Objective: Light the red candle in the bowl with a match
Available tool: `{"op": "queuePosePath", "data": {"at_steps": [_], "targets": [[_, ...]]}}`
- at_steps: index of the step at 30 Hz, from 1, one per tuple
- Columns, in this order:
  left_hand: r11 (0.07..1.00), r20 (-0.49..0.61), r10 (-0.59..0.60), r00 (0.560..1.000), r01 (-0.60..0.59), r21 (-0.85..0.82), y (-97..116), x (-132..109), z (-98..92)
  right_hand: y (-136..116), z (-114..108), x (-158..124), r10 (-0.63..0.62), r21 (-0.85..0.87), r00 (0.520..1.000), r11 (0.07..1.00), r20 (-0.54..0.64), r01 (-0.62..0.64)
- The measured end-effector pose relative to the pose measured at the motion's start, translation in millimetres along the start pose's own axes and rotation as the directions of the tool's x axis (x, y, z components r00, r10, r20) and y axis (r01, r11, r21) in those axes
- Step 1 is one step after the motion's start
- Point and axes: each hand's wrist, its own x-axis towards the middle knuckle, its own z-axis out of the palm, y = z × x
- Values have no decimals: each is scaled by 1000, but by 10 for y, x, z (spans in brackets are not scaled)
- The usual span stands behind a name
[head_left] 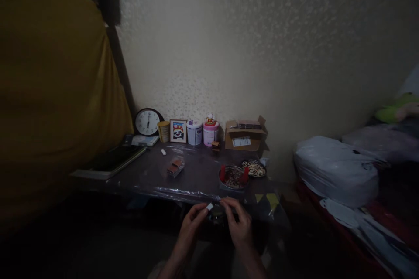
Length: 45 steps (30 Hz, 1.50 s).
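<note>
My left hand [194,222] pinches a small white block [210,206] between thumb and fingertips, just off the table's front edge. Close by on the right, my right hand [238,222] has its thumb and forefinger together, and whatever they may hold is too small to tell. The two hands are slightly apart. Beyond them on the table [199,165] stands a round tin [234,178] with dark bits inside and red pieces at its sides. A second round dish [254,168], filled with pale slender pieces, sits behind it to the right.
A clear packet with brown blocks [176,167] and a small white piece [163,152] lie left on the table. Along the wall stand a clock [147,122], a framed panda picture [178,131], two tubs [194,133] and a cardboard box [245,135]. White bags [337,170] lie right.
</note>
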Motion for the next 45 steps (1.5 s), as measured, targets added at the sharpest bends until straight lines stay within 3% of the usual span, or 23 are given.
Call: {"op": "queuePosePath", "data": {"at_steps": [4, 17, 26, 31, 35, 37, 41, 45], "targets": [[999, 31, 38, 999, -37, -23, 13, -38, 28, -7, 9, -75, -119, -36, 992, 992, 41, 121], [998, 79, 54, 995, -55, 6, 74, -148, 65, -22, -32, -151, -145, -75, 987, 986, 65, 150], [999, 89, 25, 996, -21, -42, 131, -212, 85, -150, -56, -84, -181, -103, 982, 977, 47, 185], [999, 79, 35, 996, -32, -35, 162, -232, 118, -295, -159, -65, -210, -85, 976, 975, -56, 205], [998, 85, 60, 995, -59, -17, 154, -231, 124, -222, -144, -84, -270, -86, 960, 957, 71, 276], [999, 92, 46, 995, -46, -2, 143, -228, 111, -82, -113, -78, -227, -132, 969, 962, 101, 239], [999, 80, 27, 996, -29, 19, 155, -239, 60, 152, -128, -23, -50, -158, 994, 987, -102, 34], [995, 10, 74, 997, -75, 71, 211, -258, -33, 199, -208, 58, 34, -90, 982, 995, -184, -51]]}}
